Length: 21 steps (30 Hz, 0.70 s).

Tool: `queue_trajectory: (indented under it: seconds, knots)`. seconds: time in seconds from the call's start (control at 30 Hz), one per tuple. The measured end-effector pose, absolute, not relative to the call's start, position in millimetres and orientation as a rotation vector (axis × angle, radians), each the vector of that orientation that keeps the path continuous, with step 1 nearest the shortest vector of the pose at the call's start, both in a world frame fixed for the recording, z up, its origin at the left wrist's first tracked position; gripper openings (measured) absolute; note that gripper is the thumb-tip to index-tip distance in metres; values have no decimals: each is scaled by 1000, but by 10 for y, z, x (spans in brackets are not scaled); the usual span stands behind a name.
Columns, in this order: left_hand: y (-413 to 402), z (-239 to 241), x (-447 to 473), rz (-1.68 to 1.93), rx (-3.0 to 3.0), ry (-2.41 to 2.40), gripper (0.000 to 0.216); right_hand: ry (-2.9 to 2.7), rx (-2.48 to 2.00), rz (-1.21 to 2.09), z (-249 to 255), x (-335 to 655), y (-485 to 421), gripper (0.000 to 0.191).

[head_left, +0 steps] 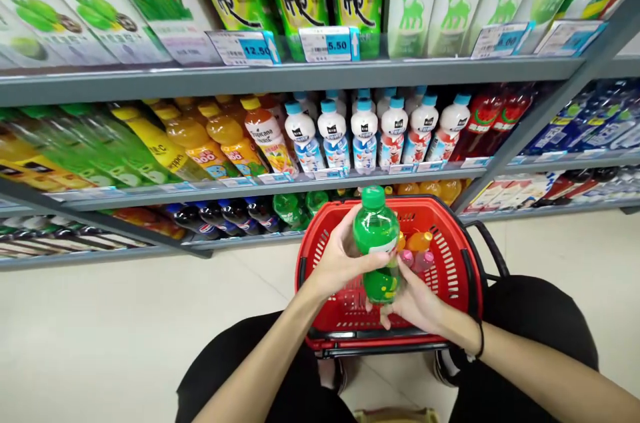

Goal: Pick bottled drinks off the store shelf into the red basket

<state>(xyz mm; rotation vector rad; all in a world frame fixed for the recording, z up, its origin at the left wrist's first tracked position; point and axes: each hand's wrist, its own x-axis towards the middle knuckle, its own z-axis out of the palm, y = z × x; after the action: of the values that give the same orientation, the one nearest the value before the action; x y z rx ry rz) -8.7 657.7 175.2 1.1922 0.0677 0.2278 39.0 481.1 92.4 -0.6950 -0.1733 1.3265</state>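
A green soda bottle (377, 226) with a green cap is held nearly upright above a red shopping basket (320, 226). My left hand (345, 253) wraps round its middle from the left, the thumb lying across the front. Lower down on the right side, my right hand (413, 296) grips it, with fingers curled under the base. Inside the basket, partly behind the bottle, lie an orange drink bottle (419, 241) and small bottles with pink caps (425, 259). The bottle covers part of the basket's inside.
Ahead stand grey shelves (280, 81) with cartons above, white milk-drink bottles (365, 126) and juice bottles (220, 133) in the middle, and dark cola bottles (235, 216) at the bottom. The basket's black handle (493, 246) sticks out right, between my knees. Pale floor tiles (100, 329) lie around.
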Motion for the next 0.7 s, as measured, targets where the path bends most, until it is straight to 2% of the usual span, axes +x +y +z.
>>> queue_trajectory:
  seconds: [0.27,0.5,0.6,0.7]
  knots:
    - [6580,1697,-51,230,1224,-33,62,-214,-663,1314,874,382,4762,44]
    - [6432,1776,-147,292,1463,35,61,-183,-631,1422,876,384,4786,51]
    - [6361,1726,-159,304,1622,34,64,-170,-685,1387,806,364,4791,55]
    - [6310,1696,-156,297,1746,-11,68,-142,-746,1322,721,346,4789,51]
